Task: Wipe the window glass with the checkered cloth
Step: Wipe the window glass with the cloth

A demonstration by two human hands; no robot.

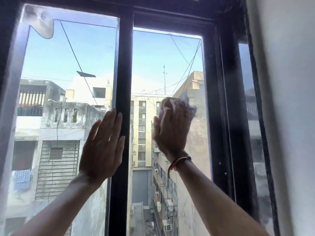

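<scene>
The window has two glass panes split by a dark central post (121,99). My right hand (172,128) presses the cloth (190,106) flat against the right pane (167,62) at mid height; the cloth is blurred and only its edges show above and right of my fingers, so its pattern is unclear. A red thread band circles that wrist. My left hand (104,145) lies flat with fingers spread on the left pane (71,55), its fingertips overlapping the central post. It holds nothing.
A dark frame (219,99) surrounds the panes, with a white wall (289,99) close on the right. A pale smear or reflection (40,21) sits in the top left corner of the left pane. Buildings and wires show outside.
</scene>
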